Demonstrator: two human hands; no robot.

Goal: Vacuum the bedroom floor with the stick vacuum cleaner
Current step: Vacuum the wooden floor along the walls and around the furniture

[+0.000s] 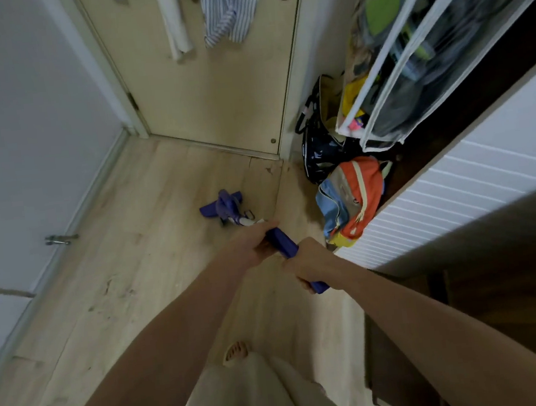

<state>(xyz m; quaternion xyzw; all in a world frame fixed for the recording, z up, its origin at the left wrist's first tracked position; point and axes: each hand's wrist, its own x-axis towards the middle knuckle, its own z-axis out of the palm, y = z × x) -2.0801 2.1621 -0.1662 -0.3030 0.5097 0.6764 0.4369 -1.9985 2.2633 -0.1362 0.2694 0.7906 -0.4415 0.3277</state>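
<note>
A purple stick vacuum cleaner runs from my hands down to its floor head, which rests on the pale wooden floor a short way from the closed door. My left hand grips the vacuum's body from the left. Just behind it, my right hand holds the purple handle, whose end sticks out below the wrist. The part of the vacuum between the two hands is hidden by my fingers.
A closed cream door with hanging clothes stands ahead. An orange and blue backpack and a dark bag lie on the floor at the right by a clear hanging organiser. A metal door stopper sits at the left wall.
</note>
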